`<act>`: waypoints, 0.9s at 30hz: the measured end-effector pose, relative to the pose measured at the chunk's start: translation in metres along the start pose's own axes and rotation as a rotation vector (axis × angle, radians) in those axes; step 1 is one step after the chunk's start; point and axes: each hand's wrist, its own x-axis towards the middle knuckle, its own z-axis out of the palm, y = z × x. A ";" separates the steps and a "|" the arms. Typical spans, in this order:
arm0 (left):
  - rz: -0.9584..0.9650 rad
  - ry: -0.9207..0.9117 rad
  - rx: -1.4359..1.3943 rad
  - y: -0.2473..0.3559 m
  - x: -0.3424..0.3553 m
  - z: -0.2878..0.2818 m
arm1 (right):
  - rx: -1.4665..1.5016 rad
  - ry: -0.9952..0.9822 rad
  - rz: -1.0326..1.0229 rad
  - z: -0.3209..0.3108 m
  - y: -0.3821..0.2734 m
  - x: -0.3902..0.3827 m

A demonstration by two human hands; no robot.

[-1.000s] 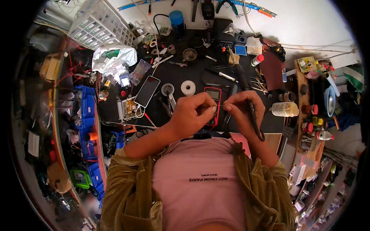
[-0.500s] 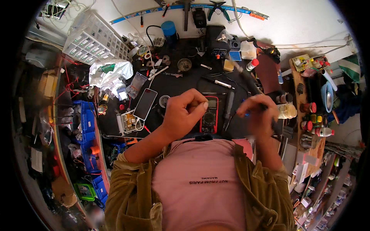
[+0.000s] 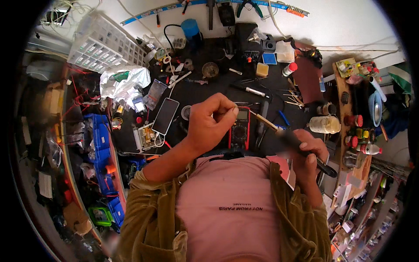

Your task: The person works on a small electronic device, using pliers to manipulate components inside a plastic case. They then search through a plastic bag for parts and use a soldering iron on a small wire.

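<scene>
My right hand (image 3: 312,150) grips a soldering iron (image 3: 301,144) by its thick black handle, which is partly blurred. Its pale metal shaft slants up and left, and the thin tip stops a little short of my left fingertips. My left hand (image 3: 213,120) is closed in a pinch over the bench's middle; whatever lies between thumb and forefinger is too small to make out. Just beyond that pinch, a red-framed multimeter (image 3: 239,131) lies on the black mat. A white-edged phone (image 3: 166,115) with a white cable rests left of my left hand.
Blue cutters (image 3: 283,118) and a wax-like yellow block (image 3: 262,70) lie on the mat (image 3: 200,94). At the right stand a cream jar (image 3: 325,125) and a red-capped bottle (image 3: 289,69). A clear drawer cabinet (image 3: 104,48) and a silvery bag (image 3: 124,85) fill the far left.
My right hand has moved down and slightly right, and the soldering iron has swung so its tip points at my left fingers. My left hand keeps its pinch, almost in place.
</scene>
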 end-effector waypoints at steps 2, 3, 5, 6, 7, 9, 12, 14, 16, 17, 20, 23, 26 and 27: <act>-0.005 -0.003 0.004 -0.001 0.000 0.000 | -0.051 0.032 -0.054 0.000 0.005 0.002; -0.008 -0.004 0.006 -0.001 -0.001 -0.001 | -0.047 0.057 -0.051 0.000 0.006 0.001; 0.010 0.004 0.003 0.000 -0.002 -0.001 | -0.045 0.089 -0.039 0.002 0.007 0.000; 0.019 0.008 0.001 0.001 -0.003 0.000 | -0.047 0.096 -0.029 0.003 0.006 0.001; 0.020 0.015 -0.004 0.000 -0.004 0.000 | -0.049 0.102 -0.018 0.004 0.005 0.002; 0.021 0.028 -0.014 0.000 -0.005 0.001 | -0.038 0.139 0.051 0.011 0.000 0.003; 0.047 0.022 0.005 0.000 -0.005 0.001 | -0.027 0.143 0.095 0.012 -0.002 0.004; 0.058 0.015 0.031 0.001 -0.005 0.001 | -0.013 0.066 0.075 0.007 -0.001 0.004; 0.061 0.010 0.039 0.001 -0.005 0.002 | -0.003 -0.034 0.034 -0.001 0.002 0.003; 0.057 0.009 0.033 0.000 -0.004 0.003 | -0.003 -0.066 0.018 -0.003 0.002 0.003; 0.075 0.007 0.024 -0.001 -0.004 0.005 | -0.019 -0.059 0.001 0.000 0.003 0.005; 0.086 0.009 0.045 0.001 -0.005 0.004 | -0.013 -0.057 -0.002 0.002 0.003 0.006; 0.090 0.013 0.061 0.002 -0.004 0.004 | -0.047 -0.061 -0.044 -0.001 0.005 0.005; 0.092 0.014 0.063 0.002 -0.004 0.004 | -0.078 -0.069 -0.089 -0.003 0.008 0.006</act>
